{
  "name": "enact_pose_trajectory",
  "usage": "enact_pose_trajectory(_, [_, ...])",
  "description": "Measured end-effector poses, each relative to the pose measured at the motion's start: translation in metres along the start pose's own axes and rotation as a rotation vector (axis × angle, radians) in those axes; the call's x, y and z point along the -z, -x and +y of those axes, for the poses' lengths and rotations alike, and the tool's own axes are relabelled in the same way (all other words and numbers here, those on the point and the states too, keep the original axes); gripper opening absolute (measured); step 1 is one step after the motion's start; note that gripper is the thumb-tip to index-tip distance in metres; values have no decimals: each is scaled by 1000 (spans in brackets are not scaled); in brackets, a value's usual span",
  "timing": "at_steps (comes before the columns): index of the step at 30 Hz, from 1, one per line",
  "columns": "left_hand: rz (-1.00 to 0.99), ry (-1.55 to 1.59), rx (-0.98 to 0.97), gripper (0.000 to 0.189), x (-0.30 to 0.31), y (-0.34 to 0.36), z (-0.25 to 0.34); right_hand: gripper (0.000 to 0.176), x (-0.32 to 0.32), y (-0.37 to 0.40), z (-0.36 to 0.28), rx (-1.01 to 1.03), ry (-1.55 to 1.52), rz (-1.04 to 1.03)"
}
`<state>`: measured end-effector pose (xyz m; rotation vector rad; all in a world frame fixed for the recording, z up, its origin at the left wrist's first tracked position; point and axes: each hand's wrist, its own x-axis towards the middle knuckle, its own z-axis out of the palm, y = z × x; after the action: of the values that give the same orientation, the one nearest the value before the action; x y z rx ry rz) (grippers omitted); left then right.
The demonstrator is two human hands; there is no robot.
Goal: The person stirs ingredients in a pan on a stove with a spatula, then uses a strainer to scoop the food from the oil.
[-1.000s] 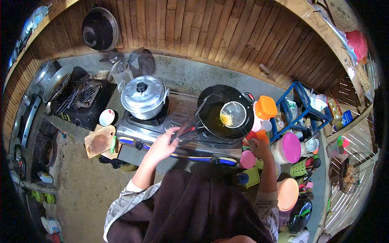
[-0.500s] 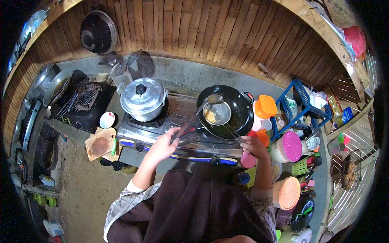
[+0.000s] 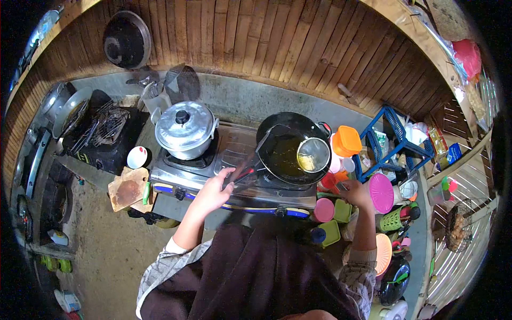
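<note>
A black wok [image 3: 277, 170] with oil in it sits on the right burner of the gas stove [image 3: 240, 196]. My left hand [image 3: 216, 191] is wrapped round the handle of a dark spatula [image 3: 246, 165], whose blade end is inside the wok's left part. In my right hand [image 3: 354, 192] is the handle of a round wire strainer [image 3: 314, 152]. The strainer is over the wok's right side, with a small golden clump [image 3: 306, 162] in it. Left of the wok, a lidded aluminium pot [image 3: 185, 130] stands on the other burner.
Orange [image 3: 348, 141] and pink-lidded [image 3: 381, 193] containers crowd the right side, near a blue rack [image 3: 392, 144]. Green containers [image 3: 330, 233] are below my right hand. A cutting board [image 3: 128, 191], a white bowl [image 3: 137, 157] and a second, blackened stove [image 3: 101, 141] are at the left.
My right hand and the strainer have moved right, from the wok's middle to its right side. The spatula's end has shifted left and down in the wok, away from the strainer.
</note>
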<state>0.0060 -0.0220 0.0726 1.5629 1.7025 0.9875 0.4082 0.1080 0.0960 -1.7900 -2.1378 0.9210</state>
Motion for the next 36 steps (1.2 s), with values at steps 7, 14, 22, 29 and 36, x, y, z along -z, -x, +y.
enact_pose_trajectory(7, [4,4,-18,40,-3,-2,-2,27,-21,6,-28,-52,-64,-148])
enact_pose_trajectory(14, [31,-39,-49,39,-8,-2,-7,25,-56,-27,1,250,-145,-268])
enact_pose_trajectory(22, [22,-10,-26,41,-4,-3,-6,19,-52,-16,-2,99,-419,-221])
enact_pose_trajectory(29, [7,10,-27,41,-5,-5,2,29,-40,-21,-2,88,10,64])
enact_pose_trajectory(36, [-6,-13,-75,40,-8,-4,-2,22,-75,-46,20,333,282,387])
